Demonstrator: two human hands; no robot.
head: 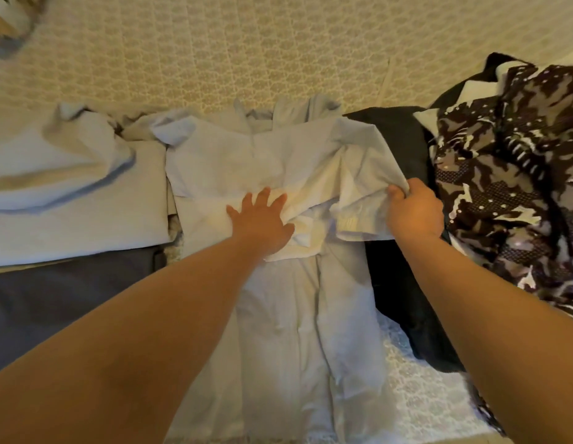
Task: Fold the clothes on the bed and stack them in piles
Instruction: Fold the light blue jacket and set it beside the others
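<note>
A pale blue shirt (pixel 278 315) is spread flat on the bed (pixel 214 59), running from the near edge toward the middle. Its midsection is pressed down by the left hand (pixel 262 222), whose fingers are straight and splayed. A bunched fold of its right side is gripped by the right hand (pixel 413 213), fingers curled round the cloth. A folded pale pile (pixel 70 193) is seen to the left, a patterned heap (pixel 509 174) to the right.

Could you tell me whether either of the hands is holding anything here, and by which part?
The right hand grips the light blue shirt by its right sleeve edge. The left hand lies flat on the shirt's middle, pressing, not holding.
</note>
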